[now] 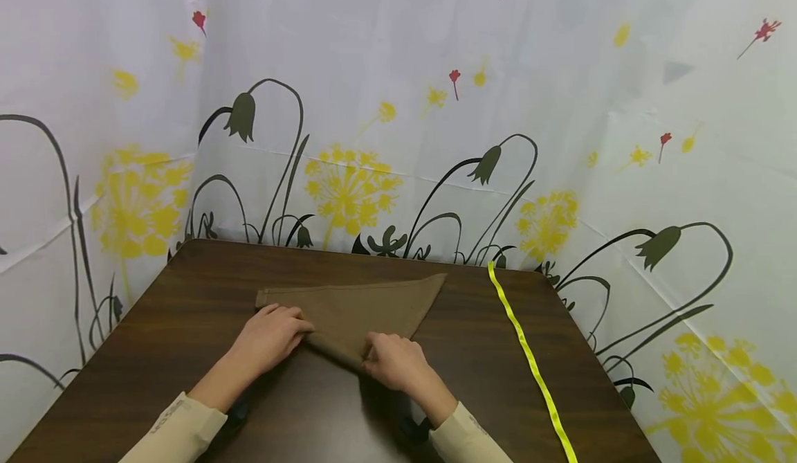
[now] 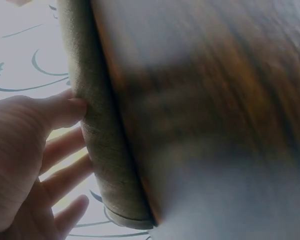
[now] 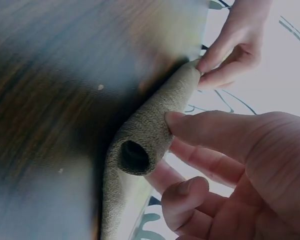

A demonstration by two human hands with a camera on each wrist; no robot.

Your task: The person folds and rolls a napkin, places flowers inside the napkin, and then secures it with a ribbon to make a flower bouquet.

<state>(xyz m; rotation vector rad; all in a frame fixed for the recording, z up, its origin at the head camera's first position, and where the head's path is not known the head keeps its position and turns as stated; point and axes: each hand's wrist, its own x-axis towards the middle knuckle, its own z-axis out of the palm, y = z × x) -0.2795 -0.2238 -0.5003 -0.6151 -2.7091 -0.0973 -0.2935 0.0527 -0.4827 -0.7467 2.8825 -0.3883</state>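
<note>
Sleeves (image 1: pixel 176 427), cloth (image 1: pixel 358 311) and dark table (image 1: pixel 473 359) face floral curtains (image 1: pixel 373 48)

Right hand (image 3: pixel 265 170) pinched the rolled cloth (image 3: pixel 155 112) beside its hollow open end, thumb (image 3: pixel 210 129) in front, fingers (image 3: pixel 207 162) behind. Left hand (image 3: pixel 242 40) gripped the far end. Dark wood-grain tabletop (image 3: pixel 50 95) lay alongside.

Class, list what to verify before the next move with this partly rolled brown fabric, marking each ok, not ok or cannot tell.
1. Left hand holding the rolled edge of the brown woven fabric: ok.
2. Right hand holding the same edge: ok.
3. Fabric rolled all the way: not ok; some lies flat beyond the hands.
4. Edge rolled tightly: not ok; a hollow opening shows in the right wrist view.
5. Narrow bright-yellow strip clear of the fabric: ok, lies apart.
6. Underside smooth: cannot tell; hidden.
</note>
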